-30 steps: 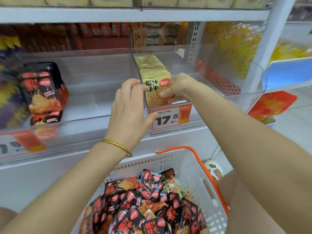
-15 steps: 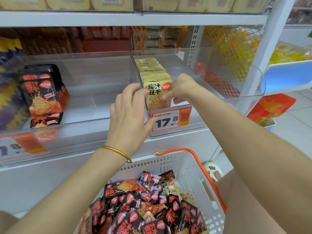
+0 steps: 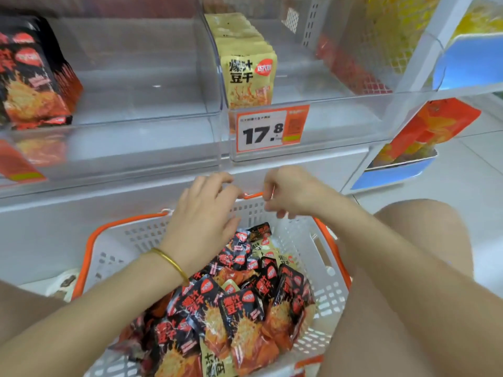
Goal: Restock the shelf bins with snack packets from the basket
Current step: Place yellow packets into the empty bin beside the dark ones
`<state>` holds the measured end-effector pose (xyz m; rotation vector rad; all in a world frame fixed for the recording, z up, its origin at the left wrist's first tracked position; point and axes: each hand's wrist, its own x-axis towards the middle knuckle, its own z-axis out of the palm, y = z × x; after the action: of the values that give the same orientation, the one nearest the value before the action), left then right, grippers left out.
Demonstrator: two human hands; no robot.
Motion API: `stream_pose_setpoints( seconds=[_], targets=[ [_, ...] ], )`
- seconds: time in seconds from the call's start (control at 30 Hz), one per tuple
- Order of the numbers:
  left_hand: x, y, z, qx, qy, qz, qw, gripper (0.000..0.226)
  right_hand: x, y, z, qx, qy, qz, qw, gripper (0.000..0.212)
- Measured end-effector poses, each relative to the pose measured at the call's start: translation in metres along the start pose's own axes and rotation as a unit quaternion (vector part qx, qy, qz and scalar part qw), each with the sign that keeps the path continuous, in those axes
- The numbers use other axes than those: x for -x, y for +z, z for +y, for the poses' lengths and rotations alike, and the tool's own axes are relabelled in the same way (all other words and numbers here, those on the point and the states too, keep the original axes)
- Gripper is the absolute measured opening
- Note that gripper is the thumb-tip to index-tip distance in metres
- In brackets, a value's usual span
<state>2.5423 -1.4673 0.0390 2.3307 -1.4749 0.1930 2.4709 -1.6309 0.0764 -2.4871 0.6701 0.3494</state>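
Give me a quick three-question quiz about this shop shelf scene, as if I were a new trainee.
1. True or false: the left hand holds a packet.
2. Which packets stand in the bin that bears the price tag? A black, B yellow, C blue.
3. Fill the gap: most packets in the basket are mainly ___ in colour.
Key: 1 false, it hovers empty above the basket. 2 B, the yellow packets. 3 black, see the black packets.
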Motion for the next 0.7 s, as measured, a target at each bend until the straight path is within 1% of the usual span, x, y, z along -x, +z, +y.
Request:
stream_pose_setpoints(
  seconds=[0.03,0.07,0.1,0.17,0.27,0.3,0.37,0.4,0.43,0.47,0.5,0.53,0.57,0.63,0.67,0.7],
  targets=[
    [0.001,0.006,0.001,0.006,-0.007,-0.031,0.999,0.035,-0.013,0.023,0.008,0.068,0.028,-0.091,0.993,0.01],
    [0.002,0.01,0.001,0.009,-0.009,-0.052,0.999,0.035,-0.025,0.045,0.018,0.13,0.043,-0.16,0.978,0.02],
    [0.003,0.014,0.001,0.012,-0.009,-0.067,0.998,0.034,-0.035,0.066,0.029,0.182,0.043,-0.201,0.961,0.027],
    [0.006,0.02,0.0,0.02,-0.012,-0.077,0.997,0.032,-0.047,0.099,0.053,0.255,0.024,-0.229,0.939,0.029],
    [0.011,0.025,-0.004,0.029,-0.016,-0.067,0.997,0.029,-0.053,0.13,0.085,0.339,0.017,-0.263,0.903,0.021],
    [0.012,0.026,-0.006,0.034,-0.017,-0.066,0.997,0.03,-0.053,0.136,0.092,0.355,0.02,-0.274,0.893,0.021],
    [0.013,0.027,-0.008,0.044,-0.02,-0.066,0.997,0.031,-0.054,0.138,0.095,0.356,0.01,-0.281,0.891,0.022],
    [0.012,0.027,-0.009,0.05,-0.022,-0.069,0.996,0.032,-0.056,0.134,0.09,0.35,-0.012,-0.277,0.895,0.018],
    [0.012,0.027,-0.009,0.055,-0.025,-0.074,0.995,0.032,-0.056,0.126,0.079,0.345,-0.036,-0.271,0.898,0.009],
    [0.011,0.027,-0.01,0.063,-0.03,-0.084,0.994,0.032,-0.058,0.116,0.068,0.33,-0.069,-0.262,0.904,0.006],
    [0.01,0.026,-0.011,0.073,-0.039,-0.1,0.992,0.032,-0.058,0.104,0.054,0.312,-0.093,-0.251,0.912,0.019],
    [0.01,0.026,-0.012,0.085,-0.055,-0.122,0.987,0.034,-0.055,0.091,0.04,0.292,-0.119,-0.235,0.92,0.028],
    [0.01,0.025,-0.014,0.102,-0.075,-0.148,0.981,0.036,-0.049,0.078,0.027,0.266,-0.139,-0.213,0.93,0.029],
    [0.01,0.019,-0.016,0.151,-0.112,-0.195,0.963,0.041,-0.032,0.052,0.004,0.221,-0.185,-0.155,0.945,0.018],
    [0.011,0.015,-0.017,0.183,-0.132,-0.207,0.952,0.04,-0.024,0.042,-0.004,0.197,-0.206,-0.126,0.95,0.013],
    [0.012,0.008,-0.017,0.215,-0.147,-0.208,0.943,0.035,-0.017,0.032,-0.013,0.164,-0.22,-0.1,0.956,0.014]
  ],
)
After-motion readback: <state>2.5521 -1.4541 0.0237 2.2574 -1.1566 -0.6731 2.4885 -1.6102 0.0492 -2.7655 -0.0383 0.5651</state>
